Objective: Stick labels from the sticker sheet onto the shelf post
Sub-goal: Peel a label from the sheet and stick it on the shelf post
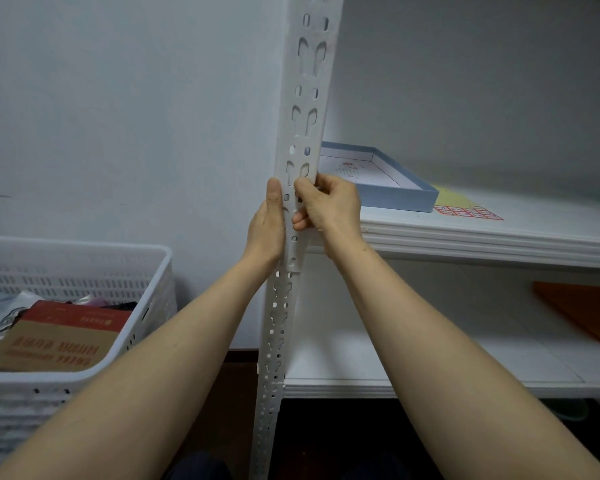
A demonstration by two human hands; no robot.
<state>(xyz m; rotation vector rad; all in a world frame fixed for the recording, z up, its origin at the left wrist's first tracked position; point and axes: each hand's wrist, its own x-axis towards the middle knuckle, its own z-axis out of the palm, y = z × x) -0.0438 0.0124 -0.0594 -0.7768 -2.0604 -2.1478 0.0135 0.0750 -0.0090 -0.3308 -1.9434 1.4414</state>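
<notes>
Near left, a white basket (pixel 84 265) is holding a book (pixel 56 337). The shelf post (pixel 309 98) is standing at the front-left corner of the upper shelf (pixel 482 237) and hiding the fingers of the left hand (pixel 265 226), so its grip cannot be told; its thumb is lying straight along the post. The right hand (pixel 329 209) is gripping the post with curled fingers. Behind it, a blue box (pixel 399 194) and the sticker sheet (pixel 465 209) are lying near the shelf's front edge.

I log the shelf post (pixel 305 109) as off-white, punched along its length with repeating keyhole slots and small ovals. Sticker sheet (pixel 465 207): yellow, with a grid of red-bordered labels. Box (pixel 400 197) pale blue outside, white inside with faint red print. Basket (pixel 84 271) white, slotted walls. Book (pixel 59 337) red over tan, red lettering. Board (pixel 582 313) orange.
</notes>
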